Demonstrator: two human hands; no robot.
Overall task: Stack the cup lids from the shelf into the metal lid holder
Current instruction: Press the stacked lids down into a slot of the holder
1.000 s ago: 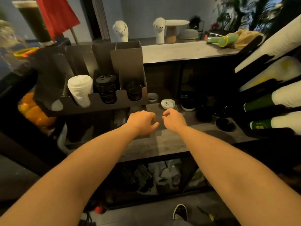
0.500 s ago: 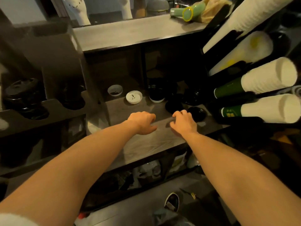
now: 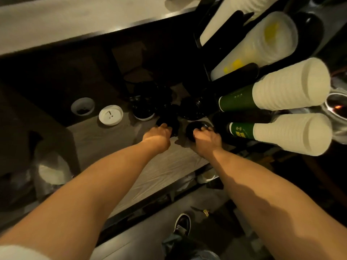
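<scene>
Both hands have reached further along the shelf [image 3: 112, 136]: left hand [image 3: 157, 136] seemingly curls onto the left black lid [image 3: 170, 119], right hand [image 3: 206, 139] grips the right black lid [image 3: 194, 128]. Print on the green cups [image 3: 237, 98] is unreadable.

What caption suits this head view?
Left hand touches one round black plastic cup lid, right hand grips a second lid, on the grey wooden shelf.

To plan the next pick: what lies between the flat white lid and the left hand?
Only bare shelf, in the head view, between the white lid and the left hand.
</scene>
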